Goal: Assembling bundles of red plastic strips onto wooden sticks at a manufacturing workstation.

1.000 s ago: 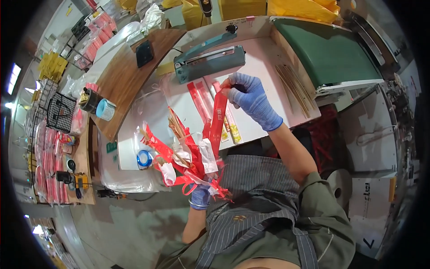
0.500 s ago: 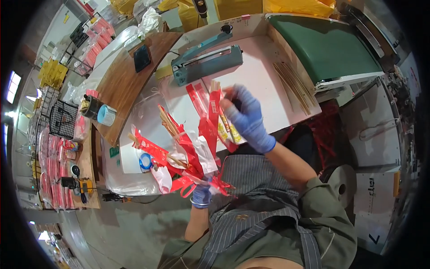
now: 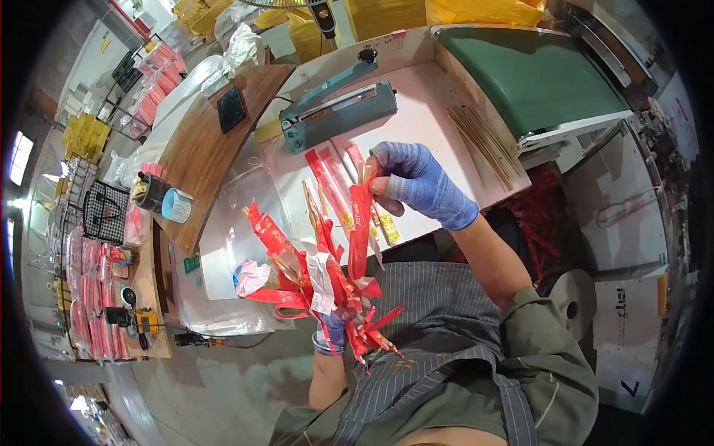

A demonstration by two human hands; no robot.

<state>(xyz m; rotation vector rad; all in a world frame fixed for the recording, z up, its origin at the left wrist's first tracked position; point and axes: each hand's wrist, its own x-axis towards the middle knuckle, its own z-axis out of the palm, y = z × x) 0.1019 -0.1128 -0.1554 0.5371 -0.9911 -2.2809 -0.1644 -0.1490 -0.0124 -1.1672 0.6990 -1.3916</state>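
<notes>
My left hand (image 3: 331, 332), in a bluish-purple glove, is closed round a loose bundle of red paper sleeves (image 3: 297, 279) with pale wooden sticks, like chopsticks, poking out. White paper and red strips hang among them. With thumb and fingers my right hand (image 3: 428, 186), gloved alike with bare fingertips, pinches the top of one upright red chopstick sleeve (image 3: 359, 223). Light stick ends show at that sleeve's mouth; its lower end runs into the bundle. Beyond it, long red and clear packets (image 3: 331, 178) with yellow patterned ends lie on the white tabletop (image 3: 439, 97).
A blue-grey bag sealer (image 3: 342, 115) stands at the back of the table. Several brown sticks (image 3: 483, 149) lie right, beside a green-topped conveyor (image 3: 532, 82). Along the left, a brown wooden board (image 3: 197, 160) carries a phone (image 3: 231, 110) and a light-blue cup (image 3: 177, 205).
My right fingers have closed on the top of the upright sleeve, where they were apart from it before. The bundle in my left hand has turned and spread a little.
</notes>
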